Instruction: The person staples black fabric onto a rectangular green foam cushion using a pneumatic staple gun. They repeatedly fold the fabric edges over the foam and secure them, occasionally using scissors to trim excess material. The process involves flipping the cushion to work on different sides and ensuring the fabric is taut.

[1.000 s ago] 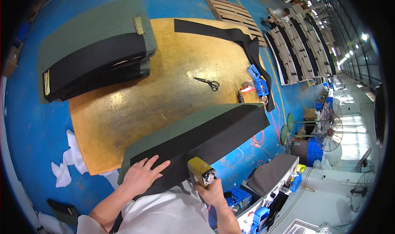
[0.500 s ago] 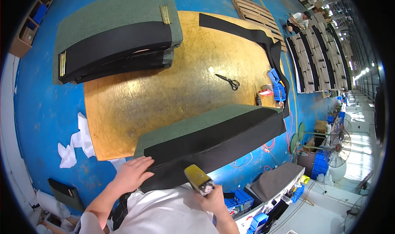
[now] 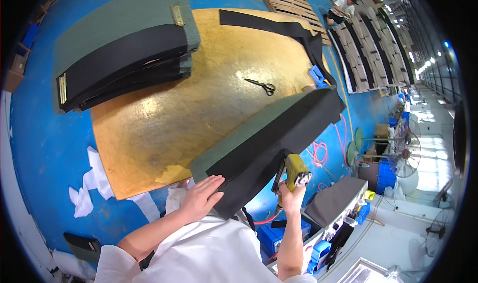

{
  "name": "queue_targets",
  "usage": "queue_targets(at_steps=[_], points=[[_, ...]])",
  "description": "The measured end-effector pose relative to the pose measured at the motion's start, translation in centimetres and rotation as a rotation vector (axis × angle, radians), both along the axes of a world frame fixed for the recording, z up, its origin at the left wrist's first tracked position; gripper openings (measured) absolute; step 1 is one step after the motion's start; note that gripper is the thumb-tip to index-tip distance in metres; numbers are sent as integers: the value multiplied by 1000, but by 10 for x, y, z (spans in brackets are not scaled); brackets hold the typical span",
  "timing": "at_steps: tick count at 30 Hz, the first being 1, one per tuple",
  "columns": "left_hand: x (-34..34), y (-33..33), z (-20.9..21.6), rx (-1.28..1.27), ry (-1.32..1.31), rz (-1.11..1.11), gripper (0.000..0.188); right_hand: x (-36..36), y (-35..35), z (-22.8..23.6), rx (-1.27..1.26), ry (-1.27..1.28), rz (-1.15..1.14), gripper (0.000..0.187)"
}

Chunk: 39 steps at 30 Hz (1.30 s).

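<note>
My right hand (image 3: 292, 197) is wrapped round the handle of a yellow staple gun (image 3: 298, 170) with a red air hose. Its nose is at the black fabric on the near side of a long padded panel (image 3: 254, 156); whether it touches I cannot tell. Green foam shows along the panel's far side, and it lies slantwise over the table's near edge. With fingers stretched out, my left hand (image 3: 201, 197) lies flat on the panel's near left end.
Black-handled scissors (image 3: 262, 86) lie on the worn wooden table (image 3: 164, 128). Stacked green-and-black panels (image 3: 124, 49) occupy its far left, a black fabric strip (image 3: 264, 24) its far edge. White cloth scraps (image 3: 92, 176) are on the blue floor. A person (image 3: 342, 10) crouches beside more panels.
My right hand has carried the staple gun up and right to the panel's near side. The panel has swung to a steeper slant, with my left hand still on its end.
</note>
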<state>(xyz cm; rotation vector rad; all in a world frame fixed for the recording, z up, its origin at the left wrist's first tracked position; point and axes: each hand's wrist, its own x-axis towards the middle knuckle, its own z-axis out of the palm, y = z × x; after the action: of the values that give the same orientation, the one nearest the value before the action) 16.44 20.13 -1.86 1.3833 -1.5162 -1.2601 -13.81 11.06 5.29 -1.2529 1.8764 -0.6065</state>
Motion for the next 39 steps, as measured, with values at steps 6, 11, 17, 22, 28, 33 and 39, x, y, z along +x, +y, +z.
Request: queue_targets(at_steps=[6,11,17,22,28,33,39], points=[[19,-21,10,306,158,-380,68,0,23,34,91,-6,102,12],[23,-21,5,330,206,-422,68,19,51,61,173,35,383,20],[24,-14,-1,340,284,-411,66,20,57,49,229,97,527,21],[23,-14,-2,361,289,-436,69,27,58,57,216,112,603,19],[20,-14,1,350,266,-456,70,36,72,63,300,-27,623,34],[22,-12,-2,347,284,-462,70,43,75,66,405,53,747,54],[25,-12,-3,359,308,-495,72,52,73,71,366,-13,838,57]])
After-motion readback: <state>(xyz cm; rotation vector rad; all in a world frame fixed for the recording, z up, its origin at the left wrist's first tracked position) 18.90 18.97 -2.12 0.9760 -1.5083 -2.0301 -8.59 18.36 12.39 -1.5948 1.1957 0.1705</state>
